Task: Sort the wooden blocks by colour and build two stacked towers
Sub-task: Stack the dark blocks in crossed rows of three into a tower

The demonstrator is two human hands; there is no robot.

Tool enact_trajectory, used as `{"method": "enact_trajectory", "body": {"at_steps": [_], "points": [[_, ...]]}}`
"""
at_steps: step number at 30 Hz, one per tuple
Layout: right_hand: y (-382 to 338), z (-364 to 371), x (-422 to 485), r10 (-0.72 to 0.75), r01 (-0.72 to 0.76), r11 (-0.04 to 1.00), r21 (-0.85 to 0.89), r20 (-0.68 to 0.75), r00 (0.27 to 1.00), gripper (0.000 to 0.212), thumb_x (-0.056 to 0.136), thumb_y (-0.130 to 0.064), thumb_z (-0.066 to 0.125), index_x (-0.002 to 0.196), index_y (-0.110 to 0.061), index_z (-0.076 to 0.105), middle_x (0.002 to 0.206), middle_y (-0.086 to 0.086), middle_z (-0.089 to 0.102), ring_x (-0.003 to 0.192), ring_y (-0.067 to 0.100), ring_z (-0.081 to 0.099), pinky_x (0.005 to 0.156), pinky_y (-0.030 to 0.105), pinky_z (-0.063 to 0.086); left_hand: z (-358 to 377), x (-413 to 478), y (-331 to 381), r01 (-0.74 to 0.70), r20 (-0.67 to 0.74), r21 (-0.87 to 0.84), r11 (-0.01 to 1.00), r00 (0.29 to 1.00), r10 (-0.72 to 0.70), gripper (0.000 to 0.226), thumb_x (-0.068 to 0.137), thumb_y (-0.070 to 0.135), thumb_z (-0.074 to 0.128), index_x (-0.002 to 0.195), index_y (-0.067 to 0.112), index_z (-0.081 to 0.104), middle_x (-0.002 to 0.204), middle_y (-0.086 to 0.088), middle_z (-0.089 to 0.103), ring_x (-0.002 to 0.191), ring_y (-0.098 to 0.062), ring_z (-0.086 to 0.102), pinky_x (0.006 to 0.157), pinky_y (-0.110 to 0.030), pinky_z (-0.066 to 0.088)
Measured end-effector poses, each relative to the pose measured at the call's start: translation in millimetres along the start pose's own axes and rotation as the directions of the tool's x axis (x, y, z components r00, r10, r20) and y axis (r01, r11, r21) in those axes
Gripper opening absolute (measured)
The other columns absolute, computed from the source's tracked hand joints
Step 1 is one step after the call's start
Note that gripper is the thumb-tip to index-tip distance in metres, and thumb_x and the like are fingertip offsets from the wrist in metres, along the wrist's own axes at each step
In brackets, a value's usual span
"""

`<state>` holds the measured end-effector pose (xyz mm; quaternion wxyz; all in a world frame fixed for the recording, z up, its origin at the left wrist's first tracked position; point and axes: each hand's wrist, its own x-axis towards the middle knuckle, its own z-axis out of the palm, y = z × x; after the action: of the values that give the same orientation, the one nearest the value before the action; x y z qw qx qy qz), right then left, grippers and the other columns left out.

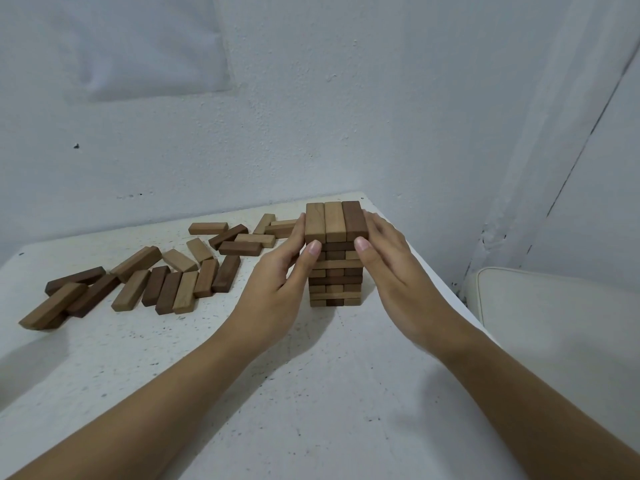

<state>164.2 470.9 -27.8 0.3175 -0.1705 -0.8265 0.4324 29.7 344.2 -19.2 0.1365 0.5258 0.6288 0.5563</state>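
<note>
A tower of mixed light and dark wooden blocks (335,268) stands on the white table (311,393) near its far right corner. Its top layer holds two light blocks and one dark block (354,220) side by side. My left hand (277,282) presses its straight fingers against the left side of the upper layers, thumb at the front. On the right side my right hand (388,258) does the same. Loose light and dark blocks (166,285) lie scattered to the left, with more blocks (242,237) behind them near the wall.
The table sits in a corner of white walls. A cream cushion (561,323) lies beyond the table's right edge. The speckled table surface in front of the tower holds only my forearms.
</note>
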Motion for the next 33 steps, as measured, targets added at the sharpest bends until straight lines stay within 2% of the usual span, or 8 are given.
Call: {"method": "enact_trajectory", "body": {"at_steps": [6, 14, 20, 24, 26, 29, 31, 33], "points": [[2.0, 0.4, 0.4, -0.009, 0.009, 1.000, -0.023, -0.004, 1.000, 0.057, 0.102, -0.052, 0.029, 0.155, -0.029, 0.035, 0.156, -0.017, 0.033, 0.151, 0.010, 0.017, 0.123, 0.041, 0.023, 0.5, -0.3, 0.9, 0.008, -0.014, 0.016, 1.000, 1.000, -0.007, 0.043, 0.109, 0.021, 0.040, 0.151, 0.010, 0.047, 0.131, 0.012, 0.068, 0.126, 0.003, 0.058, 0.101, -0.010, 0.042], [1.0, 0.0, -0.1, -0.019, 0.019, 1.000, -0.024, -0.007, 1.000, 0.055, 0.103, -0.050, 0.029, 0.154, -0.031, 0.036, 0.157, -0.018, 0.033, 0.150, 0.007, 0.016, 0.123, 0.041, 0.022, -0.6, -1.7, 1.4, 0.033, -0.025, 0.058, 0.998, 0.999, -0.031, 0.049, 0.107, 0.029, 0.041, 0.152, 0.010, 0.045, 0.128, 0.012, 0.069, 0.123, 0.003, 0.059, 0.108, -0.019, 0.044], [-2.2, -0.2, -1.5, -0.008, 0.008, 1.000, -0.026, -0.007, 1.000, 0.056, 0.104, -0.052, 0.030, 0.155, -0.030, 0.034, 0.158, -0.018, 0.031, 0.150, 0.005, 0.015, 0.123, 0.041, 0.022, -1.9, -1.7, 2.2, 0.064, -0.039, 0.083, 0.994, 0.997, -0.061, 0.053, 0.107, 0.035, 0.044, 0.154, 0.010, 0.042, 0.133, 0.011, 0.067, 0.129, 0.000, 0.056, 0.115, -0.034, 0.042], [-6.0, -2.0, -5.2, 0.074, -0.070, 0.995, 0.065, -0.069, 0.995, 0.064, 0.100, -0.054, 0.036, 0.158, -0.032, 0.024, 0.160, -0.020, 0.023, 0.147, -0.007, 0.014, 0.124, 0.034, 0.023, -2.5, -3.2, 3.1, 0.102, -0.029, 0.030, 0.994, 0.994, -0.101, 0.071, 0.099, 0.057, 0.050, 0.157, 0.018, 0.038, 0.149, 0.010, 0.055, 0.143, -0.006, 0.044, 0.122, -0.044, 0.032], [-8.1, -3.7, -6.8, 0.038, -0.027, 0.997, 0.076, -0.153, 0.987, 0.055, 0.104, -0.047, 0.040, 0.156, -0.032, 0.030, 0.156, -0.018, 0.030, 0.146, -0.005, 0.021, 0.121, 0.027, 0.025, -2.2, -3.5, 2.6, 0.118, -0.043, -0.012, 0.993, 0.992, -0.118, 0.080, 0.093, 0.065, 0.053, 0.159, 0.022, 0.034, 0.155, 0.012, 0.048, 0.147, -0.005, 0.037, 0.124, -0.044, 0.029], [-10.5, -4.9, -8.1, -0.054, 0.061, 0.998, 0.013, -0.295, 0.954, 0.043, 0.103, -0.040, 0.044, 0.144, -0.030, 0.049, 0.143, -0.016, 0.046, 0.140, 0.005, 0.037, 0.113, 0.022, 0.032, -2.8, -5.1, 3.9, 0.114, -0.112, -0.039, 0.993, 0.987, -0.117, 0.081, 0.089, 0.066, 0.054, 0.158, 0.031, 0.033, 0.158, 0.021, 0.040, 0.147, 0.004, 0.031, 0.125, -0.042, 0.027], [-13.2, -5.2, -9.1, -0.125, 0.120, 0.992, -0.038, -0.369, 0.921, 0.031, 0.101, -0.033, 0.047, 0.128, -0.029, 0.060, 0.127, -0.016, 0.055, 0.127, 0.010, 0.050, 0.103, 0.019, 0.039, -5.1, -5.9, 7.6, 0.079, -0.165, -0.020, 0.997, 0.983, -0.081, 0.072, 0.089, 0.065, 0.052, 0.153, 0.037, 0.039, 0.153, 0.026, 0.045, 0.144, 0.005, 0.036, 0.123, -0.043, 0.030], [-18.6, -6.0, -11.3, -0.218, 0.192, 0.976, -0.105, -0.430, 0.876, 0.017, 0.099, -0.024, 0.052, 0.111, -0.026, 0.065, 0.108, -0.015, 0.059, 0.105, 0.013, 0.057, 0.088, 0.016, 0.044, -8.8, -6.4, 13.1, 0.039, -0.226, 0.009, 0.999, 0.974, -0.036, 0.058, 0.091, 0.062, 0.051, 0.144, 0.039, 0.051, 0.142, 0.025, 0.057, 0.137, 0.002, 0.048, 0.118, -0.043, 0.038]]}}
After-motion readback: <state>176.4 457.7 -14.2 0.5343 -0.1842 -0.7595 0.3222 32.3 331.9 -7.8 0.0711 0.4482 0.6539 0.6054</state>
